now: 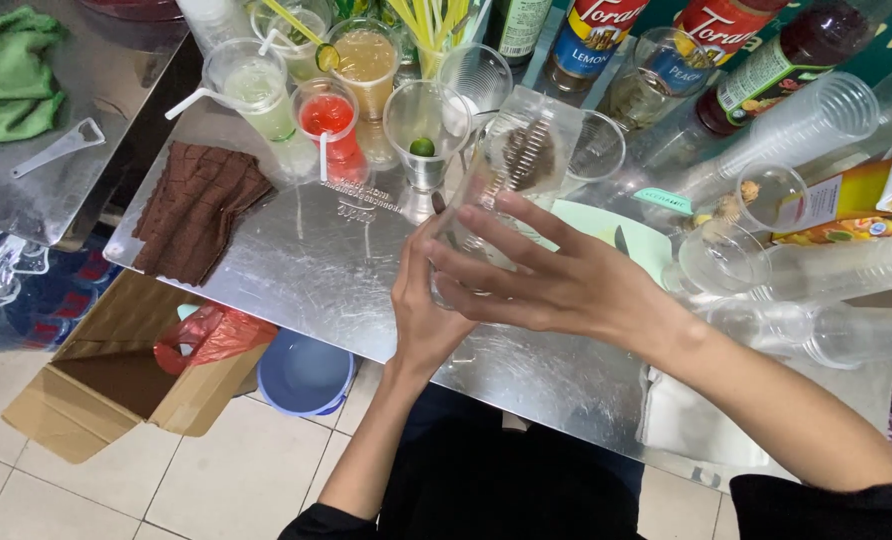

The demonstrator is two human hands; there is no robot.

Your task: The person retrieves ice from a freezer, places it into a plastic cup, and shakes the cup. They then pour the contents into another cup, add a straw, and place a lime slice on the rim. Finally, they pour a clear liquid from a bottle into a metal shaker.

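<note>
Both hands are wrapping a clear plastic cup held tilted above the metal table, the left hand cupping it from below, the right hand gripping across its side; a squeeze too hard is likely buckling those thin walls, and a swing is risking the red drink and the pale drinks crowding just behind. Brown cloth is lying at the table's left, cardboard box and blue bucket are sitting on the tiled floor

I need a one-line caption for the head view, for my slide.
Both hands, left hand and right hand, hold a clear plastic cup over a metal table crowded with drinks.
</note>
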